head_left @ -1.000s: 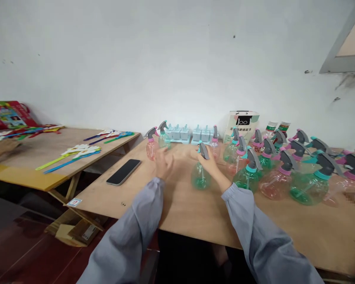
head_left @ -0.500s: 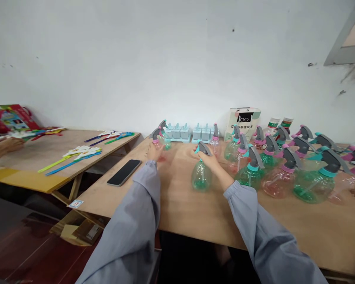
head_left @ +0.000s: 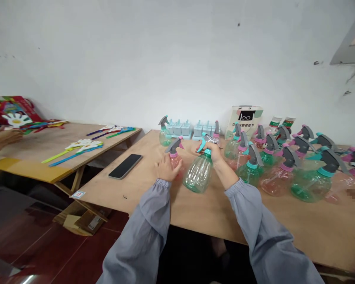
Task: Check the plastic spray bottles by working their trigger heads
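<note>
My left hand (head_left: 165, 167) is wrapped round the body of a pink spray bottle (head_left: 174, 152), whose grey and pink head shows above the fingers. Just right of it, my right hand (head_left: 215, 153) grips a clear green spray bottle (head_left: 197, 173) at its neck and grey head. This green bottle leans a little, its turquoise trigger pointing left; whether its base touches the table cannot be made out. Behind my left hand another green spray bottle (head_left: 165, 137) stands upright near the pale blue ice-pop moulds (head_left: 182, 129).
Several pink and green spray bottles (head_left: 275, 181) crowd the table's right side. A paper bag (head_left: 244, 120) stands by the wall. On the left lies a phone (head_left: 125, 166). Across a gap, another table (head_left: 35, 154) holds hand-shaped clappers (head_left: 77, 150), with a co-worker's hand (head_left: 6, 138) there.
My left hand has brought the pink bottle nearer and to the right, beside the green one. The green bottle in my right hand has gone from upright to slightly tilted.
</note>
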Motion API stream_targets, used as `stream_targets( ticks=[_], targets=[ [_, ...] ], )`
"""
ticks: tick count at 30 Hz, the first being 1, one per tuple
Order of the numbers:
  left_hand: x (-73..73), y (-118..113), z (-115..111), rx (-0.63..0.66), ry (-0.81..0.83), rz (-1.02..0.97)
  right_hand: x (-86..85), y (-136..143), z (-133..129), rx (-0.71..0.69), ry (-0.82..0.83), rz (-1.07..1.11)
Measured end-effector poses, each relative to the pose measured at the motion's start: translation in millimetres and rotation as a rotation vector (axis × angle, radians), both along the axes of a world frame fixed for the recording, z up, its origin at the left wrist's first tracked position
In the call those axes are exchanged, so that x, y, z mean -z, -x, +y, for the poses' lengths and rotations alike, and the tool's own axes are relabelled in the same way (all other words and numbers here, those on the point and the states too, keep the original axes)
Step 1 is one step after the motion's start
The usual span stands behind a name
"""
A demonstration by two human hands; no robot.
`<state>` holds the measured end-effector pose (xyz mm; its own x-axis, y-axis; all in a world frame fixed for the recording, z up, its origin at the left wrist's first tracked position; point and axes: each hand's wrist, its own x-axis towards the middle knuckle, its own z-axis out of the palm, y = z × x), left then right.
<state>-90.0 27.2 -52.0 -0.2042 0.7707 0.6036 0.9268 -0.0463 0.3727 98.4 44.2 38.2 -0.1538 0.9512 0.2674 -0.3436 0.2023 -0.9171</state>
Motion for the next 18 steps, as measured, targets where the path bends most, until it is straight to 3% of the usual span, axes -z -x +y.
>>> stream_targets(
  ticks=[3, 7, 14, 18],
  targets=[
    [2.0, 2.0, 1.1, 0.000, 0.007, 0.007, -4.2, -2.1, -3.6, -0.054, 0.048, 0.020],
    [4.5, 4.9, 4.0, 0.015, 0.004, -0.010, -6.9, -2.1, -4.6, -0.089, -0.015, 0.003],
    [5.1, 4.0, 5.7, 0.036, -0.027, -0.038, -7.6, 1.0, -8.6, 0.012, 0.003, 0.020],
    [4.5, 4.0, 5.5, 0.039, -0.025, -0.051, -5.6, 4.2, -6.6, -0.061, -0.026, -0.045]
  ],
)
